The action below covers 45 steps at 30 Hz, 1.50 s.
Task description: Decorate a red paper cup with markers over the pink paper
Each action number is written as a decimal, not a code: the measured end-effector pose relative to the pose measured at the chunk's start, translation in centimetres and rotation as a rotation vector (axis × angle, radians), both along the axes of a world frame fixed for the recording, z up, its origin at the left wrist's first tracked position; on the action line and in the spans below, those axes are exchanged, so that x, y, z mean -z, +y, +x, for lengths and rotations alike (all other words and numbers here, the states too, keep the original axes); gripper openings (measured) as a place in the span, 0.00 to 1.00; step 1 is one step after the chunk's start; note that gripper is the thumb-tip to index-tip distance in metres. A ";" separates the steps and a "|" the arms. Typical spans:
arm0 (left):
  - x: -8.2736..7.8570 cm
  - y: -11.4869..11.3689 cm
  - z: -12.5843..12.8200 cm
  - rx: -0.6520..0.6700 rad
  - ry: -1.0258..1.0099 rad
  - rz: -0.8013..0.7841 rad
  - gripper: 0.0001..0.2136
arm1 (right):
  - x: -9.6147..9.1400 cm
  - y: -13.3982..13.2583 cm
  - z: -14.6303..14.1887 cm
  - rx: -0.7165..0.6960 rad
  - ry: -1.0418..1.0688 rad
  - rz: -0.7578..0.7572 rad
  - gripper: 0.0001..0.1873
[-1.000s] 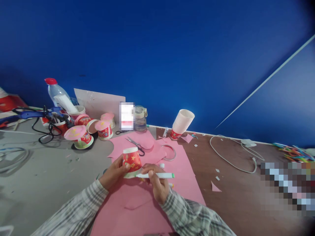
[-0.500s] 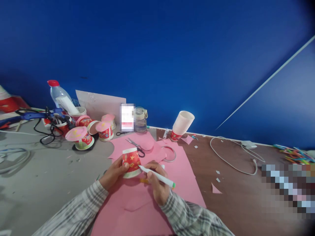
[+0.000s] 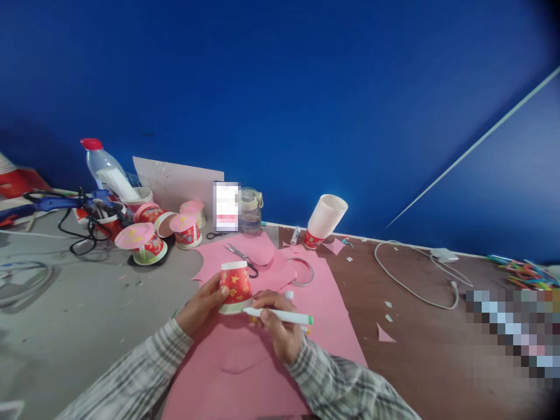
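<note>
A red paper cup (image 3: 236,283) with yellow stars is held upside down over pink paper (image 3: 245,373). My left hand (image 3: 202,306) is closed round the cup's left side, thumb on its front. In my right hand (image 3: 280,324) is a white marker (image 3: 280,315) with a green end. The marker's tip is at the cup's pale lower rim; whether it touches I cannot tell. Partly hidden under the right hand lies another marker with an orange-yellow end. Behind the cup rest scissors (image 3: 240,255) with dark handles, and a roll of tape (image 3: 311,274) lies to their right.
Several red cups topped with pink paper discs, one a decorated cup (image 3: 149,248), stand at the left. A stack of paper cups (image 3: 326,216) leans at the back right. A clear bottle (image 3: 251,213) stands by the wall. A white cable (image 3: 411,300) and paper scraps lie rightward.
The marker's tip has moved down from the cup's red side to its pale lower rim, and the marker lies more level. My left hand still holds the cup, now slightly further right.
</note>
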<state>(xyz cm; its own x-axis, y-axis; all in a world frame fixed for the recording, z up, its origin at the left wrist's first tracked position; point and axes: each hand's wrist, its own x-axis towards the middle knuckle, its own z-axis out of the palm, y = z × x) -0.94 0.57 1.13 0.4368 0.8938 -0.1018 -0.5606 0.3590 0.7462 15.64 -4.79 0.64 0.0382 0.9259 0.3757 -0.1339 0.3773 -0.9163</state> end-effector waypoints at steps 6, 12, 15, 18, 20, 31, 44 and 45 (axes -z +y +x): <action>0.0 0.1 0.1 -0.002 0.010 0.019 0.18 | -0.4 0.0 -0.1 0.002 -0.062 0.022 0.08; 0.2 0.1 -0.1 0.006 0.016 0.011 0.18 | 0.0 0.1 0.0 0.025 -0.030 -0.042 0.07; 0.2 0.1 -0.1 0.008 0.000 0.008 0.18 | 0.4 0.1 0.0 0.043 0.027 -0.070 0.08; 0.2 0.1 -0.2 0.012 -0.008 0.005 0.18 | 0.5 0.0 -0.1 0.019 0.049 -0.072 0.08; 0.2 0.1 -0.2 0.011 -0.012 0.005 0.18 | 0.4 0.0 -0.2 -0.002 0.049 -0.073 0.08; 0.0 0.1 -0.1 0.015 0.006 -0.005 0.19 | 0.2 0.0 -0.1 0.081 0.038 -0.108 0.08; 0.2 0.0 -0.1 0.003 0.030 0.009 0.18 | 0.1 -0.2 -0.3 0.024 0.011 -0.057 0.07; 0.2 0.0 -0.1 0.002 0.031 0.010 0.18 | 0.1 -0.1 -0.3 0.028 0.007 -0.059 0.07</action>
